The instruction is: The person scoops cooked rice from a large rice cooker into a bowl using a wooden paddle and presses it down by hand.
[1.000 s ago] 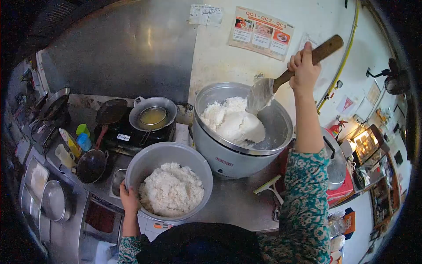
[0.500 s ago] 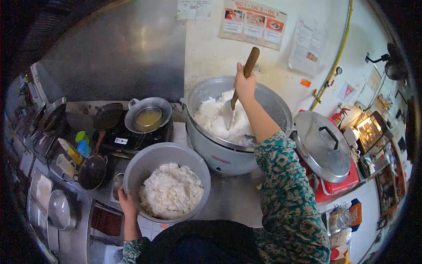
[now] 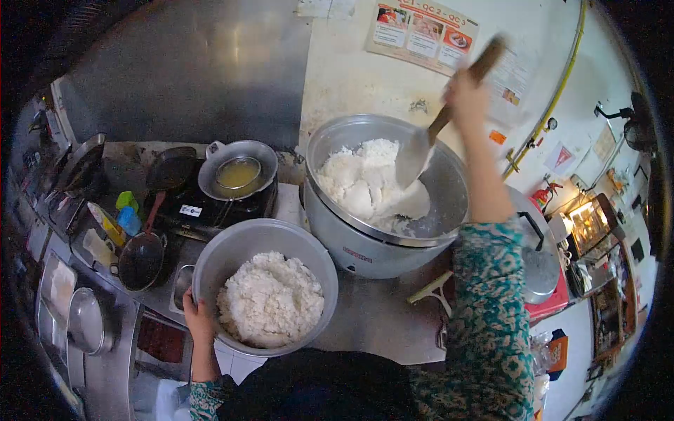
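Observation:
My right hand (image 3: 469, 98) is wrapped round the wooden handle of a rice paddle (image 3: 415, 156), slightly blurred by motion. The paddle's pale blade tilts down over the white rice (image 3: 375, 186) inside a big grey rice cooker (image 3: 365, 254); its tip is at the rice surface. My left hand (image 3: 199, 319) grips the left rim of a grey metal pot (image 3: 210, 263), thumb and fingers at the edge. A mound of cooked rice (image 3: 270, 302) fills the bottom of that pot, which stands in front of the cooker, close to my body.
Left of the cooker, a pan with a strainer (image 3: 239, 175) sits on a black stove (image 3: 210, 221). A dark frying pan (image 3: 142, 259) lies farther left. Right of my arm are a large metal lid (image 3: 537, 274) and a squeegee-like tool (image 3: 432, 289).
My right hand has lifted and moved right, drawing the paddle up out of the rice. The view has shifted slightly. My left hand still holds the pot rim.

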The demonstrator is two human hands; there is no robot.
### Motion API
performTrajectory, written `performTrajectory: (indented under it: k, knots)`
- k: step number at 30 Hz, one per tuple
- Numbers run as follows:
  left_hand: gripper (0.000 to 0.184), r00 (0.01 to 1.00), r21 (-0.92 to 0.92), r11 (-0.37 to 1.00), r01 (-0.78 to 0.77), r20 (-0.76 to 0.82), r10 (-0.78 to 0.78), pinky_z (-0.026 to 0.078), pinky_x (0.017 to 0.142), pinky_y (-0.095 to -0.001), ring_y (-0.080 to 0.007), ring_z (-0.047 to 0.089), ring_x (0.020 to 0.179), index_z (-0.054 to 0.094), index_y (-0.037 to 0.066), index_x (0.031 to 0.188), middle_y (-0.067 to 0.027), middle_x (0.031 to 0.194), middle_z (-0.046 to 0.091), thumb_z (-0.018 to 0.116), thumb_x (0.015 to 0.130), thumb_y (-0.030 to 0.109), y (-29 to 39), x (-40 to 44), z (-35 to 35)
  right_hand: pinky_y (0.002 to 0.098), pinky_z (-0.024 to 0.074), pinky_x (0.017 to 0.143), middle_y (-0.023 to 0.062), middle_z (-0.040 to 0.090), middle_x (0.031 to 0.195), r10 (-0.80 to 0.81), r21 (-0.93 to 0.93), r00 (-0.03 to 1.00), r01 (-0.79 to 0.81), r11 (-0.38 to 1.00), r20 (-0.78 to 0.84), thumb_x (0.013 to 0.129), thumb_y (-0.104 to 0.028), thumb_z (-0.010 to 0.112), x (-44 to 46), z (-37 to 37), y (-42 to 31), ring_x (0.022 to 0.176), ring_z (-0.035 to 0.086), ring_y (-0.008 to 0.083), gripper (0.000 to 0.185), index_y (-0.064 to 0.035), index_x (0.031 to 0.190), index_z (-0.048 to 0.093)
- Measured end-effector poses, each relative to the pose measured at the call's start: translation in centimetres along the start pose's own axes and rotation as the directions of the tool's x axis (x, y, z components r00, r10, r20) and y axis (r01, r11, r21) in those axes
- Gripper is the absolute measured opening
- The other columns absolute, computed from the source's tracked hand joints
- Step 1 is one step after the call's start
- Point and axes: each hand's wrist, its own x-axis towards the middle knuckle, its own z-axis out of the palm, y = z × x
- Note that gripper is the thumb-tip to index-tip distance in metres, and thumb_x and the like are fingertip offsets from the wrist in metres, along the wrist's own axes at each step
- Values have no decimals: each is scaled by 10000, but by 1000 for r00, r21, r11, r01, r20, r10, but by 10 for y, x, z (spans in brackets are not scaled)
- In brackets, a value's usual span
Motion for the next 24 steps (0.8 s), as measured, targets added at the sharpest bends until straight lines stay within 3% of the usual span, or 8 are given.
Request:
performTrajectory:
  k: [2,7,12,14,15,16,21,24]
  knots:
    - [337,1000,-6,1000,-20,8,20,404,993,-348,-252,554,1114,468,-9,1291,-167,1219,576,487,961,57,14,-3,0,300,379,426,8,463,526,29,345,995,-61,937,97,961,-320,611,-24,1,49,429,462,126,383,-61,705,492]
    - [356,999,-7,999,-47,5,47,395,1006,-343,-240,542,1145,454,0,1314,-160,1237,570,456,959,31,34,-9,1,298,378,421,16,493,554,69,112,995,-77,991,72,943,-348,630,15,5,-11,443,471,124,375,-64,729,514]
    - [373,998,-39,997,-61,-34,59,387,1027,-342,-244,535,1177,437,-2,1339,-156,1263,555,467,970,38,1,-3,6,270,347,441,-40,370,542,-132,406,985,74,911,116,951,-306,626,39,-40,-87,439,372,105,320,-116,734,486]
    - [361,1000,-131,991,-19,-3,18,390,1024,-339,-242,540,1163,437,-1,1336,-154,1259,557,467,978,40,14,-5,5,272,364,421,-10,423,513,-521,-347,825,565,748,221,963,-333,605,62,-44,62,419,424,110,358,-101,719,484]
    - [361,1000,-129,991,-20,10,21,390,1024,-339,-242,540,1163,437,-1,1336,-154,1259,557,467,978,40,22,-6,1,282,368,417,-7,429,514,-256,6,961,257,966,101,964,-334,603,19,-31,73,417,432,116,365,-97,713,485]
    - [359,998,-94,995,-47,25,49,390,1023,-340,-237,539,1154,437,-2,1334,-153,1253,559,467,979,39,30,-9,-1,292,372,412,-4,435,515,45,387,993,-83,918,108,966,-335,601,-18,-11,66,416,440,121,372,-93,707,486]
    - [358,993,62,992,-114,-29,116,407,967,-319,-213,544,1090,489,8,1299,-125,1209,584,541,973,147,-2,1,-5,296,390,426,4,465,527,-10,88,992,-1,996,128,919,-406,659,21,-3,-27,436,464,118,445,-107,639,484]
    - [333,999,-17,999,-37,-14,37,398,999,-335,-226,544,1119,473,4,1301,-145,1229,575,478,972,52,19,-6,0,277,354,451,-37,421,541,-182,331,979,141,933,94,926,-342,651,47,-27,-105,463,427,105,374,-123,669,491]
